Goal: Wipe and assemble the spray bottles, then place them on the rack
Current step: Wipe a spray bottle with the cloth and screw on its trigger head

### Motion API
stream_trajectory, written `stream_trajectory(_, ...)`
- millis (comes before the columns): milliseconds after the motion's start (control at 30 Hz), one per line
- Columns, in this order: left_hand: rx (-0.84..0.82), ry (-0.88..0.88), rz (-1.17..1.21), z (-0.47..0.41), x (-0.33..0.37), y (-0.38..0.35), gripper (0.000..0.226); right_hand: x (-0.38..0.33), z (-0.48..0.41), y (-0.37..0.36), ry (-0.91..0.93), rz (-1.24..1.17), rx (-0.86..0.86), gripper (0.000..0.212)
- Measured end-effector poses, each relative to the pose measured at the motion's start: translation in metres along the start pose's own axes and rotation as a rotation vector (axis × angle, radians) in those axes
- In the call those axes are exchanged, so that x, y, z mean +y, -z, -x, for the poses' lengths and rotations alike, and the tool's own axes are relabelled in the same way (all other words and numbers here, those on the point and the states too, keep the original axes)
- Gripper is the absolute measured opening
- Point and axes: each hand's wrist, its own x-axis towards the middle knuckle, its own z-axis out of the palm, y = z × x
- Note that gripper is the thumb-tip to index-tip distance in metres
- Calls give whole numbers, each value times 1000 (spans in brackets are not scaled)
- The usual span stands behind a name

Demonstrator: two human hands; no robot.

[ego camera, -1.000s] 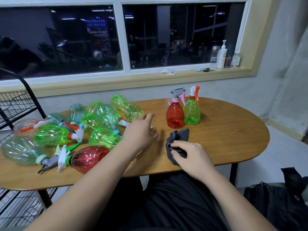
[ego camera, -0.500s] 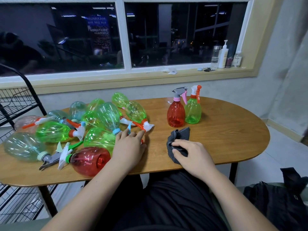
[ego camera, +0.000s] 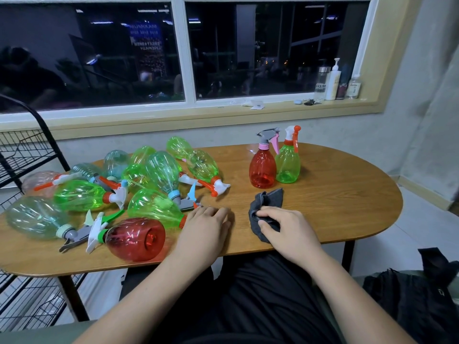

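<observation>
Since a moment ago the left hand has slid back from the pile toward the table's near edge; it lies palm down, fingers together, over the spray head of a lying green bottle, and whether it grips is hidden. The right hand stays put, fingers curled, pinching the grey cloth. Loose bottles crowd the frame's left half beside the wire rack; two upright bottles stand centre-right. Bare wood shows at right.
</observation>
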Motion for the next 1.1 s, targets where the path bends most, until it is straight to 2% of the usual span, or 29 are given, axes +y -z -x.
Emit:
stream_trajectory(200,27,-103,196,8,5,16,47,1,0,-1,3,-12,4,29)
stream_trajectory(333,109,17,13,12,-10,29,51,2,0,-1,4,-10,1,29)
stream_trajectory(433,76,79,-108,15,-15,26,49,2,0,-1,3,-9,-2,28)
stream_trajectory(667,1,47,-25,24,15,11,84,2,0,-2,16,0,5,28)
stream_trajectory(733,0,29,51,25,22,11,83,2,-1,-1,19,-2,12,28)
stream_trajectory(900,102,-45,436,21,29,34,62,0,-1,-2,1,-12,44,24)
stream_trajectory(1000,225,-31,360,15,14,43,54,-1,-1,-1,-7,-12,38,23)
stream_trajectory(1100,272,58,253,7,-7,44,50,-3,0,0,-16,-15,35,22)
